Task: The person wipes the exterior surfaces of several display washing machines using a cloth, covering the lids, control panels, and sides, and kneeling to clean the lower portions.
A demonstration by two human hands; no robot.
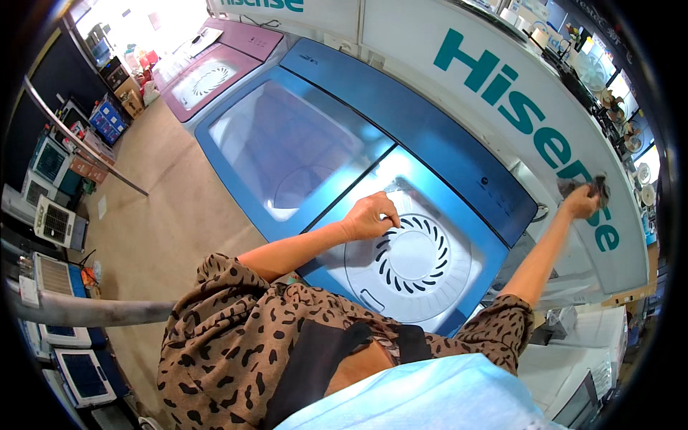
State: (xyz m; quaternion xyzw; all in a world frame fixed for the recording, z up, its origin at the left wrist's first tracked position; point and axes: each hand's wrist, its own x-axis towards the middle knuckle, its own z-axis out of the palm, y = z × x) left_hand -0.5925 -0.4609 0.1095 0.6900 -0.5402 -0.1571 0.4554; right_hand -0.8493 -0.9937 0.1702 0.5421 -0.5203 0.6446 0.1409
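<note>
A blue twin-tub washing machine with translucent lids stands in front of me. My left hand is over its right-hand lid, fingers curled near the round slotted inner cover; whether it touches the lid or holds anything cannot be told. Out to the right, my right hand is closed on a dark grey cloth, against or just in front of the white Hisense sign panel. The hand and cloth are slightly blurred.
A pink washing machine stands beyond the blue one. Air coolers and boxes line the left side. A metal rail runs at lower left. Shelves with fans are behind the sign, and white appliances stand at lower right.
</note>
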